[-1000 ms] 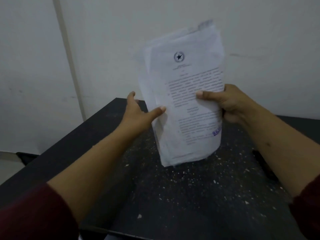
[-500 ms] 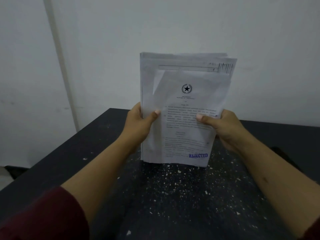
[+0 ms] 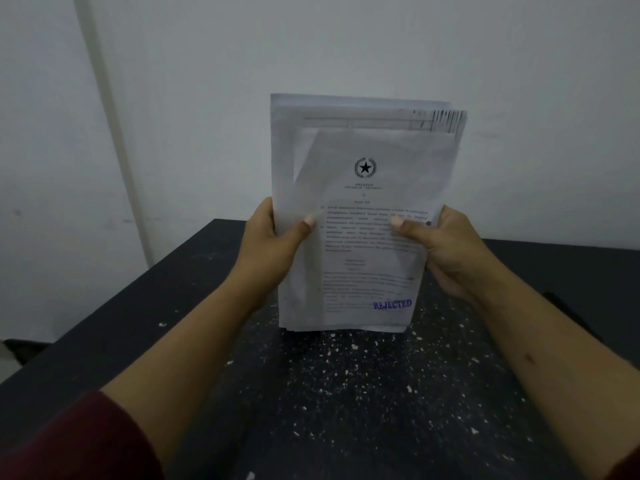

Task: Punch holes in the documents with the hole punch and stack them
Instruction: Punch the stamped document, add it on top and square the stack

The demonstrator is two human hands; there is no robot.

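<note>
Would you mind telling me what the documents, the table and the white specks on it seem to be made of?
Documents: thin white printed paper, matte; the sheets bend, show creases and let shadows of the pages behind through.
Table: hard, dark, dull-finished top, perhaps laminate or painted board; the look leaves it open.
Specks: most likely paper chaff from punching, being small, white and flat, though too small to be sure.

Documents point(image 3: 363, 209) upright above table point(image 3: 145, 306), between left hand point(image 3: 268, 244) and right hand point(image 3: 450, 251).
</note>
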